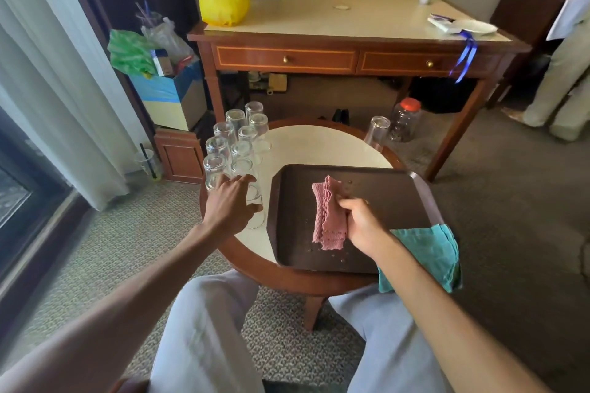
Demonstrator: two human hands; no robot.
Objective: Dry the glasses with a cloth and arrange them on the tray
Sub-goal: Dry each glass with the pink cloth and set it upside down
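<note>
Pinched in the right hand (364, 223), the pink cloth (329, 217) hangs folded above the tray (383, 188), fingers curled firmly round its edge; the left hand (230, 204) reaches to 9 o'clock and lies against the nearest glass (257, 201), thumb on the near side and fingers over the far side; whether that grip has closed I cannot tell. This glass stands mouth-down at the near end of the glasses (241, 148), which crowd the table (303, 143) at 10 o'clock; a lone glass (377, 131) stands apart at 1 o'clock. The tray, at 4 o'clock, is spotted with wet and bears no glass; a teal cloth (427, 252) droops off its 5 o'clock corner. By my judgement the work has barely begun; nothing is arranged yet, and every glass is left to dry and place.
</note>
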